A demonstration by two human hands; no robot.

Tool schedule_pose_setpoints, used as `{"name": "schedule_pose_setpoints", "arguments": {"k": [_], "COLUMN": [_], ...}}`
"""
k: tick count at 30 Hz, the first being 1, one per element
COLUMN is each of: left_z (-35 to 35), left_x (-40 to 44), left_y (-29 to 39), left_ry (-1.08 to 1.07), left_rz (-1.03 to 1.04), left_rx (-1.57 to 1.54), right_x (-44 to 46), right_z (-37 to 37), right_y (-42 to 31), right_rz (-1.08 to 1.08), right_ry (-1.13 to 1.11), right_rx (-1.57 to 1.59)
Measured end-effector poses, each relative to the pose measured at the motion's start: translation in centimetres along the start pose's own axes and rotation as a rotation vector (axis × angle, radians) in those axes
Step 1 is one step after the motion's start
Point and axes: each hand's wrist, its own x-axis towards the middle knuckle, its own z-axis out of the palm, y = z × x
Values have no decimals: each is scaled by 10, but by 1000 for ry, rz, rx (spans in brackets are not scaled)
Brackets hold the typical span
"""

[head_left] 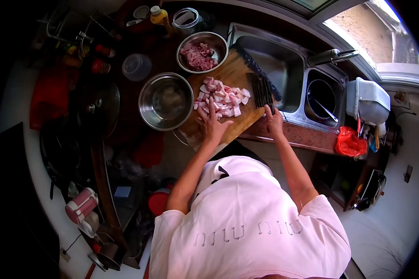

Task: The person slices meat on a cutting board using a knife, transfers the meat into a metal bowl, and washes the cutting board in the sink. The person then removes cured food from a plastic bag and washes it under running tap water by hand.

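Palm down, left hand (212, 124) splays wide against cut meat (226, 98); right hand (274, 120) grips 1 dark knife (260, 89).

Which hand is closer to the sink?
The right hand: it grips the knife at the edge of the board, beside the sink. The left hand is farther, at the cut-up meat.

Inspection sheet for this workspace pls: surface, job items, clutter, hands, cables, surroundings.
Surface: wooden board beside sink, bare wood around the meat
Job's things: cut meat and knife on board; steel bowl holding more meat; second bowl, contents unclear
Clutter: plastic tub, yellow bottle, jar near bowls
Hands: left hand touching meat; right hand gripping knife handle
Cables: thin cord by lower-left wall
Surroundings: window past sink; red bag
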Motion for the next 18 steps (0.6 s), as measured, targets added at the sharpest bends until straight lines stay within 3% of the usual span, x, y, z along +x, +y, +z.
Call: {"name": "schedule_pose_setpoints", "arguments": {"k": [2, 6, 10, 15, 18], "left_z": [8, 20, 26, 30, 31], "left_x": [5, 17, 22, 27, 32], "left_y": [3, 8, 11, 16, 14], "left_ry": [25, 81, 113, 219, 285], "left_rz": [8, 50, 25, 46, 148], "left_rx": [-1, 16, 16, -72, -230], "right_x": [2, -6, -7, -25, -32], "right_z": [2, 23, 40, 43, 40], "right_y": [2, -1, 6, -17, -26], "right_rz": [99, 40, -178, 11, -18], "right_ry": [-128, -351, -340, -421, -439], "right_rx": [83, 84, -54, -49, -44]}}
